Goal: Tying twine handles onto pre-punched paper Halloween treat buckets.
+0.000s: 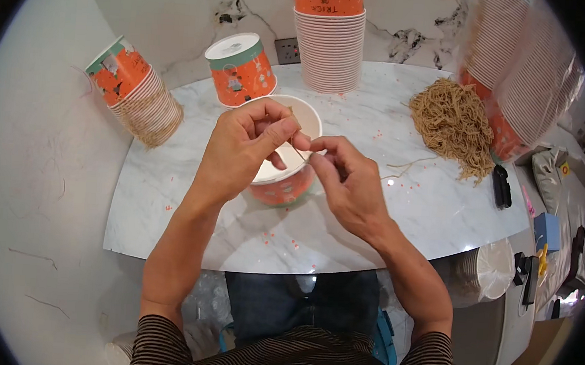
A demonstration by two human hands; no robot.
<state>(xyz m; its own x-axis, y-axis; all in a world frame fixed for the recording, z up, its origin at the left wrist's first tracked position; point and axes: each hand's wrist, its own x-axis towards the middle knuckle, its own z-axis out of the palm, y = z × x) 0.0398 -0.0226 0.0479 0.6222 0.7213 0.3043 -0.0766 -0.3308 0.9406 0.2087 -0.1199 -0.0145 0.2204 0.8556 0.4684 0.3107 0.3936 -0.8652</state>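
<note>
My left hand (241,145) and my right hand (353,187) meet over an open paper bucket (281,192), orange and green outside and white inside. Thumbs and fingers of both are pinched together on a short tan string (299,154) that runs between them. Part of the string is hidden by my left fingers. The bucket stands upright on the table, its rim partly covered by my hands.
Around the marble-look table (234,246) are an upside-down bucket (246,74), a tall bucket stack (329,49), a leaning stack with strings (146,98), a pile of tan strings (453,122), bagged stacks (540,84) and a black object (502,187). Orange bits lie scattered.
</note>
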